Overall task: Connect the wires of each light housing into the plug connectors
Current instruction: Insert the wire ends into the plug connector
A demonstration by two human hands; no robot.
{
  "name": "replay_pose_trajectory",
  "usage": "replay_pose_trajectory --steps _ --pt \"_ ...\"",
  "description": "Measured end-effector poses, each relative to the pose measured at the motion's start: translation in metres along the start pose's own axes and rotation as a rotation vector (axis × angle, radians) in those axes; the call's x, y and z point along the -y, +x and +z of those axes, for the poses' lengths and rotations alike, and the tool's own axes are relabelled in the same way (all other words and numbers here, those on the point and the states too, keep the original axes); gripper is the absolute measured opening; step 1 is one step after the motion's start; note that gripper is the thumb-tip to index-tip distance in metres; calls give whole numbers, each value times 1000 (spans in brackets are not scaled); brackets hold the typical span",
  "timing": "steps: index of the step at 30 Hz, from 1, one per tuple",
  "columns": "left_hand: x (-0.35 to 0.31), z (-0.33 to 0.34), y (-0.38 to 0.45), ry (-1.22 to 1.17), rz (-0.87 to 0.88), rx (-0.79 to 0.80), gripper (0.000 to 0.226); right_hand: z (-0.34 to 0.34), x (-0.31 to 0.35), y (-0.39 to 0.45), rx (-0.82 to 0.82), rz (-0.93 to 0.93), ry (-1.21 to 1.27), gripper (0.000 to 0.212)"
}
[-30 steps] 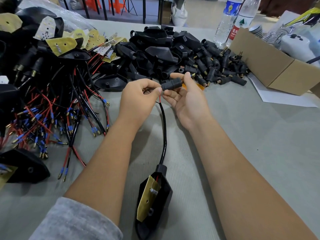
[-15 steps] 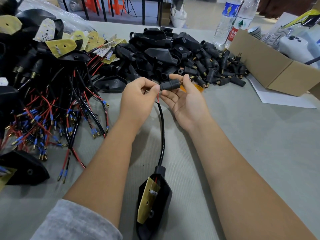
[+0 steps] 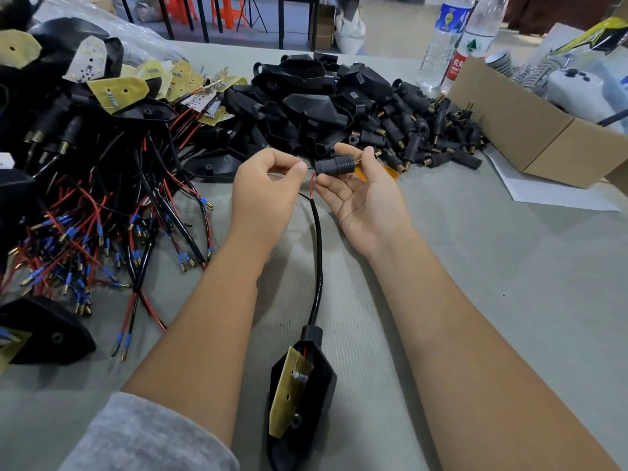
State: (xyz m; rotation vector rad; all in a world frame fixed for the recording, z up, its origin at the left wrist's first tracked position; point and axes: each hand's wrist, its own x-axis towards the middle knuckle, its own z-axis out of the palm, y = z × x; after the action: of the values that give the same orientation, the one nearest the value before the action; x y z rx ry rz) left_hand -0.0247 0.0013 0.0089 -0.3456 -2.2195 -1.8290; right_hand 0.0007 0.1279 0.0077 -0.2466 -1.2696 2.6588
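Head camera: a person seated at a grey cloth-covered table works on one light housing, which lies on the cloth between the two forearms, its yellow circuit board facing up. A black cable rises from the top of the housing toward the hands, where it splits into a red wire and a thin black one.

The right hand, palm up, pinches a black plug connector between thumb and fingertips, holding it level above the table with its brass spring end pointing right. The red wire runs up to the connector's left end; whether it is seated inside cannot be told. The left hand is curled, thumb and forefinger closed on the wire end just beside the connector's left opening.

To the left lies a tangle of housings with loose red and black wires tipped in blue sleeves and brass pins. Beyond the hands sits a heap of black covers, and to its right a pile of unused plug connectors. At the far right stands an open cardboard box on a white sheet of paper, with two plastic water bottles behind it. A grey sleeve covers the left arm near the bottom edge.
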Motion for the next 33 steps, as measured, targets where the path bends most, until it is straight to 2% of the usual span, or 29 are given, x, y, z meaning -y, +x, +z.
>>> replay_pose_trajectory --steps 7,11,17,22,26,30,33 --pt "-1 2 -3 36 57 58 14 -1 1 -1 26 10 14 39" --pt "-2 1 -2 -58 -9 83 9 0 3 -1 16 31 80 41" --pt "0 3 1 -191 -115 155 18 1 2 0 3 37 110 40" --pt "1 2 -1 -209 -89 114 14 -1 1 1 24 28 67 40" --pt "0 1 -3 -139 6 98 11 0 1 1 43 17 48 40" --pt "1 3 1 -114 -85 11 8 2 2 1 27 1 38 40" --pt "2 3 3 -118 -100 11 11 1 3 1 26 3 42 39"
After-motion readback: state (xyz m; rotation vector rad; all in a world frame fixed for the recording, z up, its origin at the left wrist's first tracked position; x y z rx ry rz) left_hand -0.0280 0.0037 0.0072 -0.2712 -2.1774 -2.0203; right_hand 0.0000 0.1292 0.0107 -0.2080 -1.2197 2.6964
